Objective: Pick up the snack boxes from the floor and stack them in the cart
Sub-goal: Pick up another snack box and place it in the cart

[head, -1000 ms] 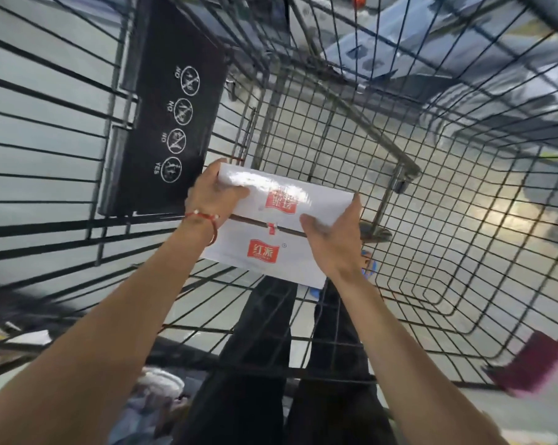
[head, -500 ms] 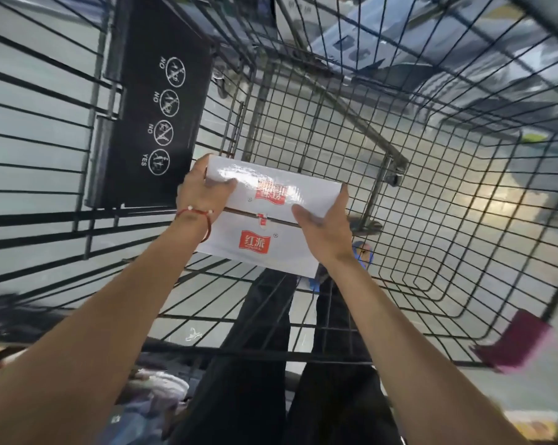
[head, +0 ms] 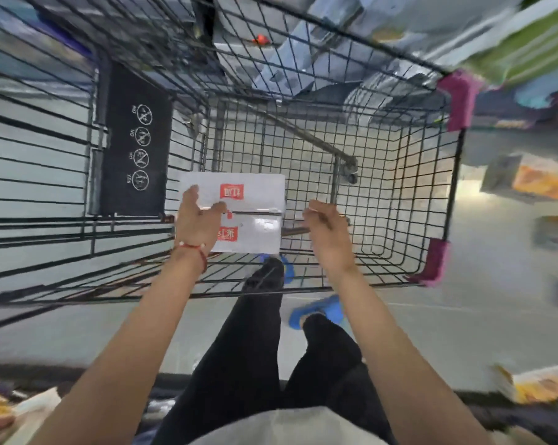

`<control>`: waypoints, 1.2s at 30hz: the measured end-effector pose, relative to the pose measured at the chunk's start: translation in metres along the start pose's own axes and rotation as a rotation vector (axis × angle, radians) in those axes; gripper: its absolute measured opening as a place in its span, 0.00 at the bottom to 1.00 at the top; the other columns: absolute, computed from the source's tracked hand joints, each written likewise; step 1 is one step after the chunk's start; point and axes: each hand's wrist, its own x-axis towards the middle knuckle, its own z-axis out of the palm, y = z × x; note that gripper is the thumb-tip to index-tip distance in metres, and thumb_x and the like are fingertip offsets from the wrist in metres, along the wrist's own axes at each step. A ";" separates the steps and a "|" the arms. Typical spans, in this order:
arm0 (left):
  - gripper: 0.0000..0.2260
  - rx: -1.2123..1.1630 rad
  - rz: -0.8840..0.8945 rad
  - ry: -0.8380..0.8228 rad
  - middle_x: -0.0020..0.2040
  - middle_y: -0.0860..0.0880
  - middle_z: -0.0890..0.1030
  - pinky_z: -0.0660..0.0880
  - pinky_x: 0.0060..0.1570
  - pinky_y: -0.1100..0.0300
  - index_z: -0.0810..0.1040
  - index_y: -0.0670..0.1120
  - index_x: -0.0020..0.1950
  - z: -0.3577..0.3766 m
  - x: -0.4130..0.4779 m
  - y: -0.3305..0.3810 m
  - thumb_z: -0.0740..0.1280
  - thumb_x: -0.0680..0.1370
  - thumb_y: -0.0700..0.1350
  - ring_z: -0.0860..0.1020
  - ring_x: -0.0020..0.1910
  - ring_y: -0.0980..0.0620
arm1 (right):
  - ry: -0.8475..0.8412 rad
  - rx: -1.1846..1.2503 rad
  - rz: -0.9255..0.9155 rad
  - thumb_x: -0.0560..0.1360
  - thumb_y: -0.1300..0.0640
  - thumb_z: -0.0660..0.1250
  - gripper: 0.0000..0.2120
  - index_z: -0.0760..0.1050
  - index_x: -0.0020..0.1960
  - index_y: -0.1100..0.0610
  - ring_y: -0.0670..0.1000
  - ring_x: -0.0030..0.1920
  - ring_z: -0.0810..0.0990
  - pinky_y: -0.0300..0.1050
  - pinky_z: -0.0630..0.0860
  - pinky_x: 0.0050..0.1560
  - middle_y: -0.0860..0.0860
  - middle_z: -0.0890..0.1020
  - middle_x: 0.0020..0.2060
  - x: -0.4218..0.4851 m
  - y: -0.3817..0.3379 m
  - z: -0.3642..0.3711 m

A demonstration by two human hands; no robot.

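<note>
Your left hand [head: 196,220] hangs open over the near left edge of the white snack box [head: 248,213], thumb and fingers spread, gripping nothing you can see. Your right hand [head: 327,231] is open too, just right of the box and clear of it. The box lies flat inside the cart [head: 399,175], on its wire floor beside the black sign panel [head: 136,142].

The black sign [head: 135,152] on the cart's folding seat flap carries four white circled pictograms in a column, each with a small caption: "NO" beside the first three, which are crossed out, and "YES" beside the fourth. The white snack box [head: 248,213] in the cart bears two red labels with white Chinese characters, "红派", one inverted relative to the other. Printing on the yellow boxes at right is too blurred to read.
</note>
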 end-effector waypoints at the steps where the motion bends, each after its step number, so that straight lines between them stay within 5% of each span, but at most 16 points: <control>1: 0.27 -0.009 0.028 -0.021 0.75 0.51 0.68 0.62 0.61 0.65 0.61 0.49 0.79 0.004 -0.015 0.002 0.65 0.81 0.44 0.68 0.65 0.56 | 0.017 0.030 -0.031 0.84 0.58 0.64 0.07 0.78 0.60 0.52 0.55 0.61 0.81 0.39 0.72 0.59 0.50 0.82 0.57 -0.011 -0.001 -0.009; 6: 0.22 -0.074 0.148 -0.069 0.66 0.54 0.73 0.65 0.69 0.59 0.70 0.49 0.74 0.029 -0.092 0.014 0.68 0.80 0.42 0.72 0.65 0.52 | 0.085 0.177 -0.177 0.83 0.58 0.67 0.05 0.79 0.55 0.49 0.57 0.62 0.81 0.51 0.75 0.69 0.50 0.84 0.56 -0.069 -0.002 -0.064; 9: 0.18 -0.114 0.215 -0.119 0.64 0.55 0.75 0.68 0.67 0.55 0.74 0.48 0.70 0.047 -0.144 0.020 0.67 0.80 0.41 0.73 0.57 0.55 | 0.113 0.272 -0.216 0.83 0.58 0.67 0.08 0.79 0.61 0.54 0.54 0.62 0.82 0.46 0.76 0.65 0.51 0.84 0.58 -0.103 0.006 -0.105; 13: 0.11 -0.110 0.306 -0.198 0.62 0.53 0.77 0.70 0.65 0.55 0.76 0.51 0.60 0.073 -0.210 0.023 0.67 0.80 0.40 0.75 0.58 0.53 | 0.162 0.407 -0.250 0.81 0.62 0.68 0.10 0.81 0.61 0.57 0.43 0.55 0.83 0.41 0.77 0.60 0.36 0.84 0.50 -0.149 0.025 -0.162; 16: 0.10 -0.061 0.400 -0.248 0.62 0.50 0.79 0.70 0.69 0.49 0.78 0.48 0.60 0.098 -0.252 0.022 0.66 0.80 0.40 0.76 0.60 0.51 | 0.222 0.510 -0.265 0.81 0.63 0.69 0.07 0.81 0.57 0.55 0.46 0.49 0.84 0.42 0.76 0.55 0.48 0.85 0.48 -0.180 0.041 -0.202; 19: 0.10 -0.015 0.449 -0.300 0.58 0.55 0.81 0.71 0.69 0.46 0.80 0.50 0.60 0.132 -0.290 0.019 0.66 0.80 0.41 0.77 0.59 0.55 | 0.291 0.567 -0.287 0.79 0.59 0.69 0.09 0.80 0.58 0.52 0.48 0.51 0.84 0.44 0.78 0.58 0.49 0.86 0.50 -0.207 0.061 -0.241; 24: 0.11 0.075 0.561 -0.473 0.54 0.56 0.82 0.76 0.63 0.52 0.81 0.50 0.60 0.195 -0.351 0.023 0.66 0.80 0.40 0.80 0.53 0.61 | 0.411 0.673 -0.277 0.81 0.59 0.67 0.09 0.81 0.58 0.50 0.51 0.55 0.84 0.47 0.77 0.61 0.54 0.85 0.56 -0.236 0.088 -0.300; 28: 0.10 0.190 0.636 -0.609 0.59 0.50 0.82 0.75 0.56 0.58 0.81 0.53 0.55 0.247 -0.387 0.030 0.67 0.79 0.40 0.80 0.55 0.54 | 0.528 0.776 -0.269 0.81 0.60 0.67 0.09 0.81 0.58 0.51 0.53 0.56 0.84 0.48 0.77 0.61 0.54 0.86 0.56 -0.252 0.106 -0.344; 32: 0.11 0.271 0.667 -0.732 0.56 0.52 0.82 0.73 0.48 0.61 0.80 0.47 0.60 0.300 -0.418 0.040 0.65 0.80 0.38 0.79 0.54 0.53 | 0.636 0.860 -0.248 0.81 0.60 0.66 0.09 0.81 0.57 0.49 0.51 0.55 0.84 0.46 0.77 0.59 0.53 0.86 0.55 -0.259 0.122 -0.385; 36: 0.10 0.331 0.671 -0.823 0.53 0.54 0.82 0.73 0.49 0.60 0.79 0.52 0.54 0.353 -0.436 0.058 0.63 0.81 0.38 0.79 0.56 0.51 | 0.724 0.934 -0.227 0.81 0.61 0.65 0.09 0.80 0.58 0.52 0.50 0.53 0.84 0.42 0.77 0.54 0.52 0.86 0.54 -0.255 0.131 -0.432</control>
